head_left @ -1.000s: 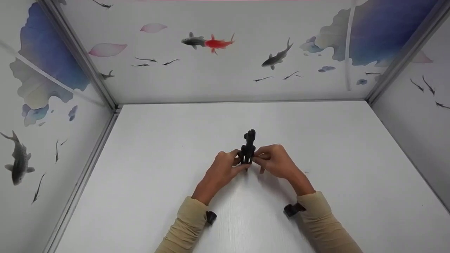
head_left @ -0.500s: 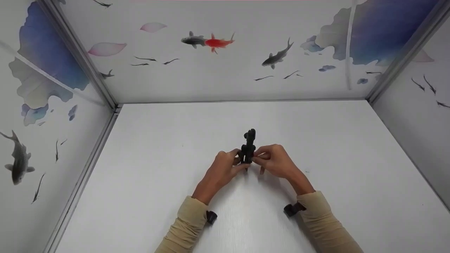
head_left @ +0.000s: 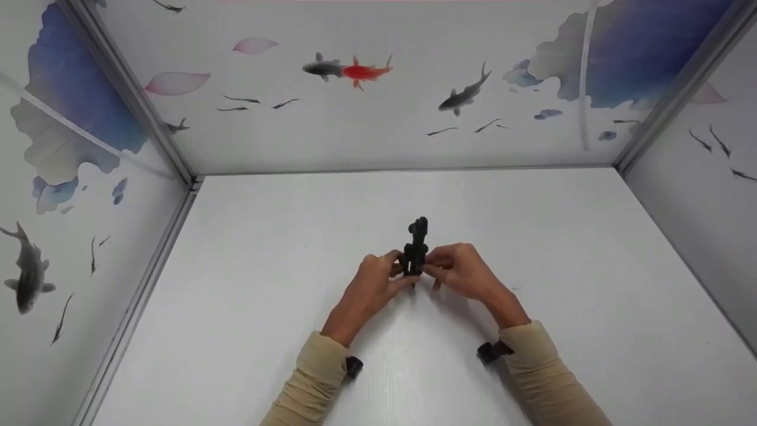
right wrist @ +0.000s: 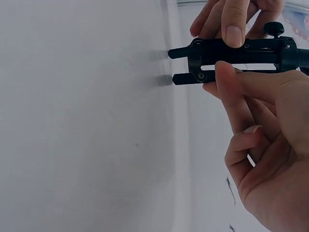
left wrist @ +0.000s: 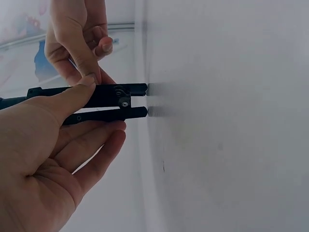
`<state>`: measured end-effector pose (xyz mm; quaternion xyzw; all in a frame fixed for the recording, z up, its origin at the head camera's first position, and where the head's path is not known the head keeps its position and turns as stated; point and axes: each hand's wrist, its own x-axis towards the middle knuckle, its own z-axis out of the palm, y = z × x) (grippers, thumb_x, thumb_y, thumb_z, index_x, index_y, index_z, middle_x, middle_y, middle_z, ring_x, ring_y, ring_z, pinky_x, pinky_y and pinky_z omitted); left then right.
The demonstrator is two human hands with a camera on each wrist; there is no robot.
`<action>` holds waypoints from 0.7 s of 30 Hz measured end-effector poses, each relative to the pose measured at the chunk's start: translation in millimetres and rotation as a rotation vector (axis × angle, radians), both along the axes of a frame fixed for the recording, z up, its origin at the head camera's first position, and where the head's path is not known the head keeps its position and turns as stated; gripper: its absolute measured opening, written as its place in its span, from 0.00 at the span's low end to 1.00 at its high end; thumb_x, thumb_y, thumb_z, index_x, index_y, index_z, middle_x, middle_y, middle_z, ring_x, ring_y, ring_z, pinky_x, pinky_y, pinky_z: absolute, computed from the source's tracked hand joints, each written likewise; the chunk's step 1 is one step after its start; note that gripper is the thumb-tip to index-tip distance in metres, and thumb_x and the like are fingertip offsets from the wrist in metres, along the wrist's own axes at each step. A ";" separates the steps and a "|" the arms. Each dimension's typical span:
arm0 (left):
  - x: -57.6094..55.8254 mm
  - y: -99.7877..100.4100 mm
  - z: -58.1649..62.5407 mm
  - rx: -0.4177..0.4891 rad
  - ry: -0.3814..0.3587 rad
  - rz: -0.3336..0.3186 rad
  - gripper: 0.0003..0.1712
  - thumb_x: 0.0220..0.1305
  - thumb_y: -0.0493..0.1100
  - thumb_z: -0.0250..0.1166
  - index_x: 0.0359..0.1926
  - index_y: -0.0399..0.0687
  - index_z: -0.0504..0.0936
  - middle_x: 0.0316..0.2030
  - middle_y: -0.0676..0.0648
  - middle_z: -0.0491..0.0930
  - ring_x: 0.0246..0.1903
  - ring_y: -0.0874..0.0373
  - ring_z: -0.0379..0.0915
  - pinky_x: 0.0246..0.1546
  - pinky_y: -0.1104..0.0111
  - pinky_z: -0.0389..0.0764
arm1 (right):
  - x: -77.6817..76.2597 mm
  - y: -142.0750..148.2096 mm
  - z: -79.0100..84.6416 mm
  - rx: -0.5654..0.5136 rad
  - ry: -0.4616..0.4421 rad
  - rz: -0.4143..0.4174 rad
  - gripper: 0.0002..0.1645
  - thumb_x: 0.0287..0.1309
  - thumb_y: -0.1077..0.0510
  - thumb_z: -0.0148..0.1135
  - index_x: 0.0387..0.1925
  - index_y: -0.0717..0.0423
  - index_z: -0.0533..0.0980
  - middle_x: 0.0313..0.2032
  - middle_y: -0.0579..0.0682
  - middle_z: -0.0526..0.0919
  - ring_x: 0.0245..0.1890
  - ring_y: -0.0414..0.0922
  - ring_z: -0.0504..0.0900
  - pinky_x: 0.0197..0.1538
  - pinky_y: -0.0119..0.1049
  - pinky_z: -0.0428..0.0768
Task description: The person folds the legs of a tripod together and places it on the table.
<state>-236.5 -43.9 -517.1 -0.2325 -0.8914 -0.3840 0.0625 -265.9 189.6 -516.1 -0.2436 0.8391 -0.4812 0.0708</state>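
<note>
A small black tripod (head_left: 417,245) stands upright on the white table, its legs folded close together. The left hand (head_left: 372,284) grips it low on the left side. In the left wrist view, that hand's thumb (left wrist: 79,96) lies along one leg with fingers beneath another. From the other side, the right hand (head_left: 467,272) pinches a leg near the bottom. Its thumb and forefinger hold the leg in the right wrist view, the other fingers (right wrist: 246,150) curled below. A round knob (right wrist: 274,29) sticks out from the tripod's body. The fingers hide part of the legs.
White walls with printed fish and lotus leaves (head_left: 639,53) close in the table (head_left: 266,225) at the back and both sides. Black wrist cameras (head_left: 494,353) sit at the cuffs of tan sleeves (head_left: 316,373).
</note>
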 end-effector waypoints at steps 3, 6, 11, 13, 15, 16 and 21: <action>0.0 0.7 0.1 0.003 -0.004 0.006 0.21 0.67 0.49 0.78 0.55 0.42 0.88 0.50 0.41 0.92 0.49 0.44 0.88 0.53 0.55 0.87 | 0.0 -0.4 1.9 0.016 0.019 0.005 0.07 0.69 0.65 0.72 0.45 0.56 0.90 0.44 0.56 0.95 0.27 0.46 0.93 0.33 0.39 0.89; -0.3 0.8 1.0 0.012 -0.015 0.003 0.21 0.68 0.48 0.78 0.55 0.42 0.87 0.50 0.42 0.92 0.51 0.45 0.89 0.55 0.55 0.87 | -0.2 -0.3 2.2 0.046 0.069 0.013 0.09 0.69 0.65 0.72 0.47 0.54 0.90 0.45 0.53 0.95 0.29 0.46 0.93 0.34 0.35 0.88; 0.2 -0.3 6.2 0.055 -0.034 0.009 0.25 0.67 0.52 0.79 0.58 0.44 0.86 0.53 0.43 0.92 0.58 0.51 0.88 0.63 0.57 0.85 | -0.9 2.2 0.3 0.076 0.153 0.031 0.09 0.71 0.65 0.71 0.48 0.52 0.90 0.46 0.49 0.95 0.34 0.49 0.94 0.35 0.35 0.89; 1.0 -1.8 11.0 0.075 -0.023 0.038 0.31 0.66 0.57 0.79 0.62 0.44 0.85 0.56 0.41 0.91 0.61 0.50 0.87 0.65 0.56 0.85 | -1.1 2.9 -0.4 0.092 0.173 0.027 0.08 0.71 0.64 0.71 0.47 0.51 0.90 0.45 0.49 0.95 0.34 0.47 0.93 0.36 0.35 0.89; 1.8 -3.1 18.1 0.107 0.005 0.076 0.37 0.65 0.62 0.78 0.65 0.45 0.84 0.59 0.40 0.89 0.63 0.50 0.86 0.66 0.55 0.84 | -1.3 3.2 -0.9 0.113 0.192 0.022 0.08 0.71 0.63 0.71 0.47 0.51 0.90 0.45 0.48 0.95 0.36 0.45 0.93 0.37 0.35 0.89; 2.2 -3.7 22.4 0.127 0.029 0.096 0.38 0.65 0.63 0.77 0.66 0.45 0.83 0.60 0.40 0.89 0.64 0.50 0.85 0.66 0.55 0.84 | -1.4 3.1 -1.2 0.119 0.197 0.018 0.08 0.71 0.63 0.71 0.47 0.51 0.90 0.45 0.48 0.95 0.36 0.44 0.93 0.38 0.35 0.89; 2.9 -2.2 44.1 0.245 0.187 0.140 0.32 0.70 0.60 0.74 0.66 0.48 0.84 0.61 0.46 0.89 0.62 0.54 0.86 0.65 0.60 0.84 | -2.3 1.4 -3.3 0.134 0.179 0.023 0.09 0.71 0.62 0.72 0.49 0.50 0.91 0.45 0.47 0.95 0.37 0.45 0.93 0.39 0.35 0.89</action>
